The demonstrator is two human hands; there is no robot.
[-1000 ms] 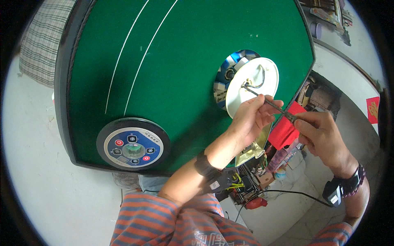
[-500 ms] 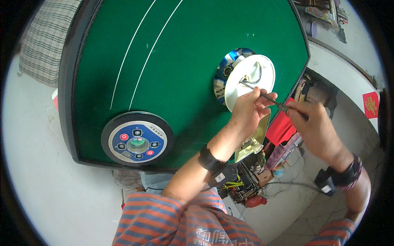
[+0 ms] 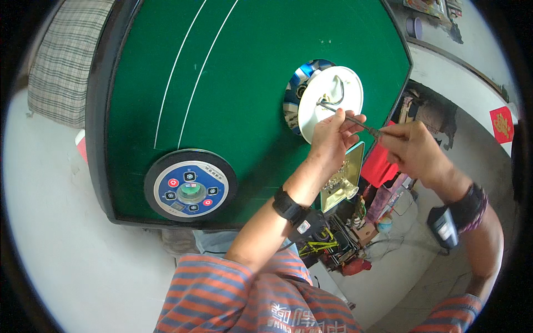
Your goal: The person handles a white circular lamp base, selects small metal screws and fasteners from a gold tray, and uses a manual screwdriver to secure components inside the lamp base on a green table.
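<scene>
A white round plate stands tilted against a round opening in the green felt table; blue and silvery parts show behind it. A bent metal rod curves out of the plate's middle. My right hand is closed round the handle of a long, thin screwdriver, its tip at the plate's centre beside the rod. Thumb and fingers of my left hand close about the shaft near the plate. Just below that hand, a gold-coloured open tin holds small metal pieces too small to name.
A round control panel with buttons sits at the table's near left corner. The green felt table has a dark padded edge. Right of it are a red cloth and assorted clutter on the floor. A checked cushion lies at far left.
The view has shifted slightly. Both hands stay on the screwdriver, whose tip remains at the plate's centre. My right wrist and fingers have turned a little on the handle.
</scene>
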